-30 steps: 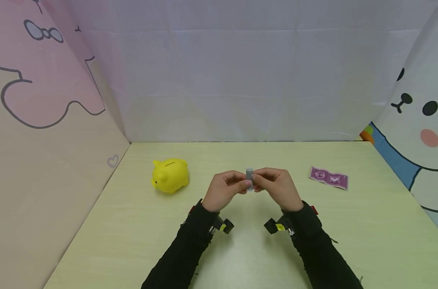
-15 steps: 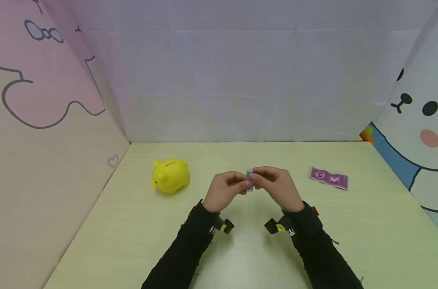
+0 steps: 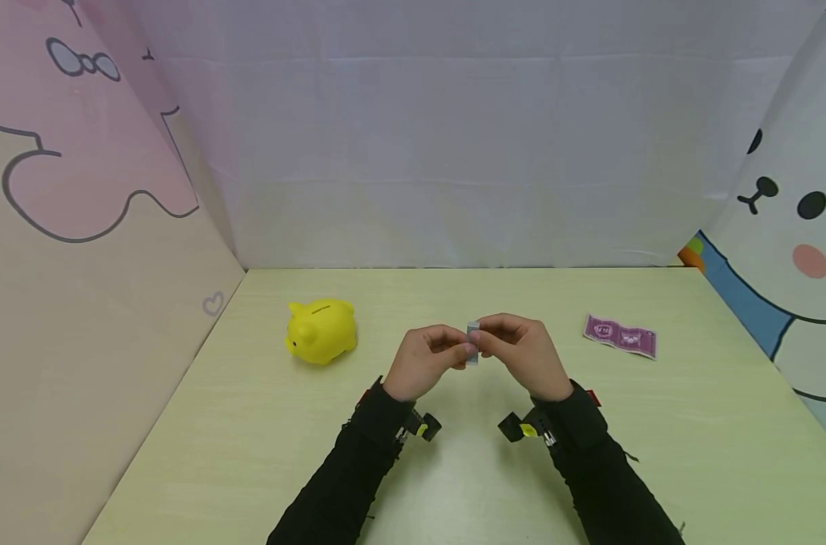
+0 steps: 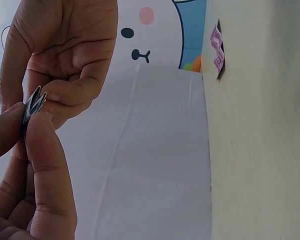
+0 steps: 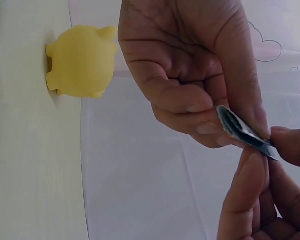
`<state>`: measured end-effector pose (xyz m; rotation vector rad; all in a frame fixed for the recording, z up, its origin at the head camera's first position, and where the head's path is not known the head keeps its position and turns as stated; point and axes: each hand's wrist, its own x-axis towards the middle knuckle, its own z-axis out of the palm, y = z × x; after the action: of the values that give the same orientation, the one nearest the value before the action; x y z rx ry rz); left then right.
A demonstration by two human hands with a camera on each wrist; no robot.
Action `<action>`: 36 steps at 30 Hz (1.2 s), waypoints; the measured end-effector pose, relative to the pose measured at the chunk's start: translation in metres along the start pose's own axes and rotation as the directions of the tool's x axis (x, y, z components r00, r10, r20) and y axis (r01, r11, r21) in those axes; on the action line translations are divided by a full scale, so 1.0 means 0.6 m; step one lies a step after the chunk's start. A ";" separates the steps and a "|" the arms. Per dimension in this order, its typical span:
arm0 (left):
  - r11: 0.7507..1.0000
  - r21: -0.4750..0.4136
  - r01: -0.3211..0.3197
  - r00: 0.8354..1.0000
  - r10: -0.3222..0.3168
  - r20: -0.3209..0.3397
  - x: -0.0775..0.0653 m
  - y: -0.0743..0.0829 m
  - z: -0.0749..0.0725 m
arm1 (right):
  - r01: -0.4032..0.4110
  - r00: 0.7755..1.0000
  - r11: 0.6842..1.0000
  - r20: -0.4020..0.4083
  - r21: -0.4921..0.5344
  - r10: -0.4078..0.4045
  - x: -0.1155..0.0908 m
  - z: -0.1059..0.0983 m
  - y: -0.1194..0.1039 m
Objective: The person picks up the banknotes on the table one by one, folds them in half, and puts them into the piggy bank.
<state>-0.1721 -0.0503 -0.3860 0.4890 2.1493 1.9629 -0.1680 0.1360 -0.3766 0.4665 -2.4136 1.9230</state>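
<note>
Grey-blue folded paper slip – pinched between both hands above the pale wood-look table.
The slip sits a touch lower than half a second ago, while both hands hold nearly the same place; likely a small adjustment of the fold, not a release. Each grip is narrow: left hand and right hand pinch it between thumb and fingers. The glossy yellow pig-shaped bank and creased purple paper note lie unmoved – the note's print is too small to read, and no brand shows.
</note>
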 end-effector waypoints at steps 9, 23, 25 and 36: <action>1.000 0.022 0.005 1.000 -0.005 0.000 0.002 -0.001 0.001 | -0.007 1.000 1.000 -0.011 0.017 0.007 0.001 0.002 -0.001; 1.000 0.002 0.003 0.999 -0.003 0.040 0.000 0.000 -0.001 | 0.008 0.998 0.999 -0.058 0.037 -0.006 0.001 0.000 -0.002; 1.000 0.008 0.010 0.999 -0.010 0.051 0.000 0.001 -0.001 | -0.002 0.997 0.999 -0.071 0.043 0.005 0.002 -0.001 -0.003; 0.996 0.090 0.005 0.998 -0.010 0.056 -0.004 0.007 -0.002 | -0.034 0.999 0.996 -0.014 0.083 0.035 0.000 -0.004 -0.004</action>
<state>-0.1699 -0.0523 -0.3817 0.5440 2.2088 1.8317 -0.1677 0.1378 -0.3738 0.4137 -2.3555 2.0398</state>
